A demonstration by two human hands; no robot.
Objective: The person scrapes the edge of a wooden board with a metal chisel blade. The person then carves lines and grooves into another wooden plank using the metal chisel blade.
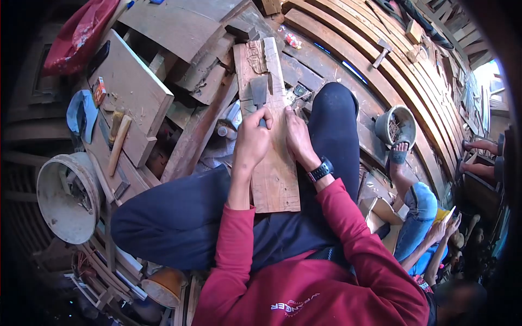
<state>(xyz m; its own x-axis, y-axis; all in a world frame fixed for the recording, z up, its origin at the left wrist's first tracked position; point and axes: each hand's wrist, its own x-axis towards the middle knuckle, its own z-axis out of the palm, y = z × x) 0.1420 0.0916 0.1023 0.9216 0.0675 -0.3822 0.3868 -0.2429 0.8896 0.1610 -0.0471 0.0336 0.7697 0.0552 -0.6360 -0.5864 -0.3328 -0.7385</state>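
Note:
My left hand is closed around the dark handle of a chisel, its wide flat blade lying over the plank and pointing away from me. The wooden plank rests lengthwise on my lap between my legs. Its far end has a rough, chipped-out patch with a ragged edge. On the plank's right edge, my right hand grips the side, with some fingers hidden. A black watch is on that wrist.
To the left are a bucket, a wooden mallet handle and a blue cap. A hammer lies on long boards at the right, near another bucket. A co-worker's bent leg and hands appear lower right.

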